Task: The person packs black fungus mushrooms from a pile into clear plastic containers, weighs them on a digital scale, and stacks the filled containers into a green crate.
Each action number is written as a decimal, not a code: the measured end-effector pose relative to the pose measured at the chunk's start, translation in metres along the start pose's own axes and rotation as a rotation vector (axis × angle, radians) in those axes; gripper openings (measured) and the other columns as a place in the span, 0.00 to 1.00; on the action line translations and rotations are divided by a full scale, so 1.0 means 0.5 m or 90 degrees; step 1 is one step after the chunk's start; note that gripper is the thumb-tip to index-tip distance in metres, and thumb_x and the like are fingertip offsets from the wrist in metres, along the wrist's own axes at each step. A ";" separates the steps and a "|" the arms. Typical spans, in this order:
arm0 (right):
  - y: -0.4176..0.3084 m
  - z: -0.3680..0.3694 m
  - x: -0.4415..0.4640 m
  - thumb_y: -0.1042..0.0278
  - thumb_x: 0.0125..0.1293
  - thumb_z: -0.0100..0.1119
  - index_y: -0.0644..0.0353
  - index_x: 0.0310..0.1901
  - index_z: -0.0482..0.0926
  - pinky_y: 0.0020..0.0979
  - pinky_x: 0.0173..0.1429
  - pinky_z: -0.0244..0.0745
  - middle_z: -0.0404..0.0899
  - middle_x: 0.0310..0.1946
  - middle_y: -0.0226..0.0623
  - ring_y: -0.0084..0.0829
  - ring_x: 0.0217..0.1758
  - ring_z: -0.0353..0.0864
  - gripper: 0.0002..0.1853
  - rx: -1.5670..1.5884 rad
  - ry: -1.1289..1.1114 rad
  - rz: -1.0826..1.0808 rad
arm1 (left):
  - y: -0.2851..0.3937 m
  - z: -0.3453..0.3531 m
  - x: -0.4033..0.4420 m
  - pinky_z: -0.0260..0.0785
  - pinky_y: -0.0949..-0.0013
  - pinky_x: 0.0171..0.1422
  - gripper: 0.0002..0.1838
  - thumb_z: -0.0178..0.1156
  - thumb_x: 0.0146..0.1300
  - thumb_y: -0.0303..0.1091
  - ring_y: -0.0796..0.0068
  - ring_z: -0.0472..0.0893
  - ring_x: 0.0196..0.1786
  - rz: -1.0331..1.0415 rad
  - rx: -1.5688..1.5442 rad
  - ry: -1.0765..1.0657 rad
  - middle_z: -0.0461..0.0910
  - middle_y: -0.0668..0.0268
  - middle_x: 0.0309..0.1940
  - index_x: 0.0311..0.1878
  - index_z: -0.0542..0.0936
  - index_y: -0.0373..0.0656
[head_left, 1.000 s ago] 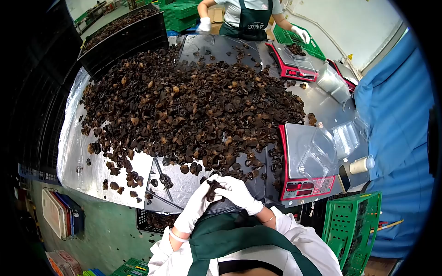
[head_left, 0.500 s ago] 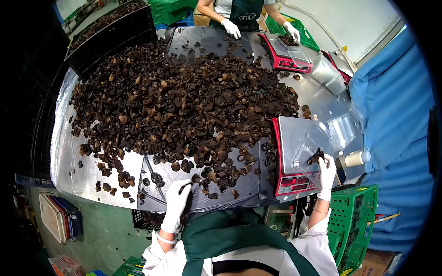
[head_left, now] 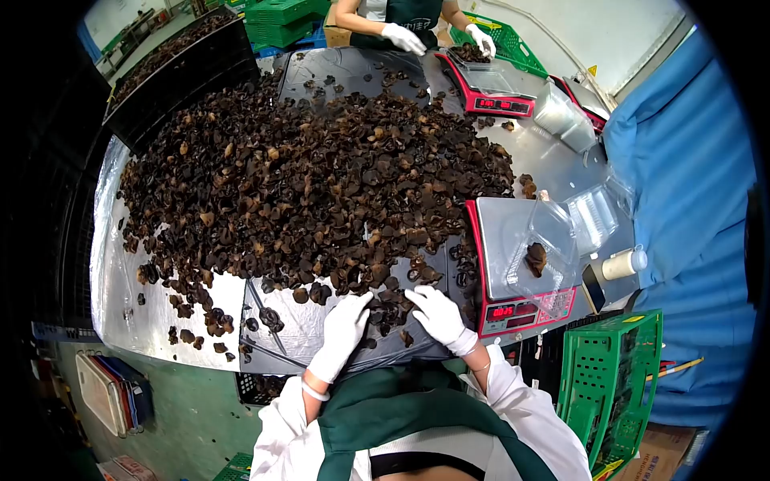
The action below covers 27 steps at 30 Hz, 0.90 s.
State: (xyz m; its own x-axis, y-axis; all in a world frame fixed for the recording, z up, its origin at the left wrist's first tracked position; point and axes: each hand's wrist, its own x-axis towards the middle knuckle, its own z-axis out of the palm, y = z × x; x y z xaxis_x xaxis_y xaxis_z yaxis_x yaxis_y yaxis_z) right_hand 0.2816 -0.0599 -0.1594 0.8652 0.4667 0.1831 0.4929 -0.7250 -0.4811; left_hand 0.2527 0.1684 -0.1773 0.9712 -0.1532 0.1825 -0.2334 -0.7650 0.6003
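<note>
Dark brown wood ear mushrooms (head_left: 313, 184) lie in a broad heap across the table. At its near edge, both my white-gloved hands flank a small loose cluster of wood ears (head_left: 389, 313). My left hand (head_left: 345, 330) is on the cluster's left side, fingers stretched out and holding nothing. On the other side, my right hand (head_left: 439, 317) reaches inward with extended fingers, also without a hold; its fingertips are near the pieces. To the right, a clear plastic box (head_left: 553, 228) rests on a red-edged scale (head_left: 513, 309), with a wood ear piece (head_left: 536, 259) in it.
A co-worker's gloved hands (head_left: 403, 38) are across the table, near a second scale (head_left: 501, 104). Stacked clear boxes (head_left: 565, 120), a white bottle (head_left: 624, 263) and a phone (head_left: 593, 289) lie right. A black crate (head_left: 184, 72) stands back left; green crates (head_left: 613, 377) stand lower right.
My right hand has left the box on the scale, where a wood ear piece now lies, and moved left to the cluster. My left hand has shifted right and up toward it.
</note>
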 end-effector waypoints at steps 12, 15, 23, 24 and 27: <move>-0.040 0.011 0.010 0.54 0.56 0.65 0.53 0.58 0.77 0.37 0.57 0.71 0.74 0.56 0.39 0.40 0.56 0.73 0.27 0.038 -0.047 -0.031 | 0.004 0.034 -0.017 0.72 0.69 0.39 0.14 0.68 0.55 0.35 0.65 0.79 0.33 -0.015 -0.033 0.007 0.78 0.64 0.30 0.45 0.82 0.44; -0.026 0.030 -0.007 0.55 0.58 0.63 0.52 0.53 0.78 0.36 0.55 0.71 0.73 0.57 0.37 0.39 0.57 0.72 0.22 0.010 -0.093 -0.051 | -0.013 -0.008 -0.029 0.70 0.72 0.38 0.11 0.65 0.58 0.34 0.74 0.77 0.31 -0.195 -0.316 -0.037 0.77 0.68 0.29 0.44 0.83 0.44; 0.013 0.013 -0.075 0.66 0.56 0.63 0.56 0.38 0.79 0.36 0.54 0.73 0.78 0.49 0.38 0.41 0.53 0.76 0.09 0.088 -0.047 -0.036 | -0.176 -0.261 -0.273 0.65 0.80 0.33 0.13 0.66 0.61 0.33 0.89 0.71 0.29 -0.432 -0.576 -0.372 0.79 0.76 0.28 0.48 0.83 0.40; 0.015 0.012 -0.074 0.67 0.56 0.64 0.57 0.38 0.80 0.36 0.54 0.73 0.79 0.49 0.38 0.41 0.52 0.77 0.09 0.128 -0.021 -0.001 | -0.176 -0.281 -0.294 0.66 0.80 0.35 0.13 0.66 0.61 0.33 0.89 0.72 0.30 -0.503 -0.488 -0.385 0.79 0.76 0.29 0.47 0.83 0.39; 0.014 0.010 -0.063 0.68 0.55 0.66 0.58 0.37 0.80 0.35 0.53 0.74 0.80 0.47 0.40 0.41 0.49 0.78 0.09 0.210 0.030 0.057 | -0.172 -0.293 -0.322 0.67 0.80 0.38 0.12 0.66 0.62 0.33 0.88 0.72 0.32 -0.561 -0.425 -0.324 0.79 0.76 0.30 0.46 0.83 0.38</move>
State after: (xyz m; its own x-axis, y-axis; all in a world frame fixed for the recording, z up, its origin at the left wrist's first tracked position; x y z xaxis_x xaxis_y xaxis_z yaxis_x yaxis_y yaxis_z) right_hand 0.2573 -0.0774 -0.1727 0.9110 0.3792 0.1623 0.3645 -0.5559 -0.7470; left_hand 0.1093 0.3506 -0.1445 0.6823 -0.0858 -0.7260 0.6825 -0.2812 0.6746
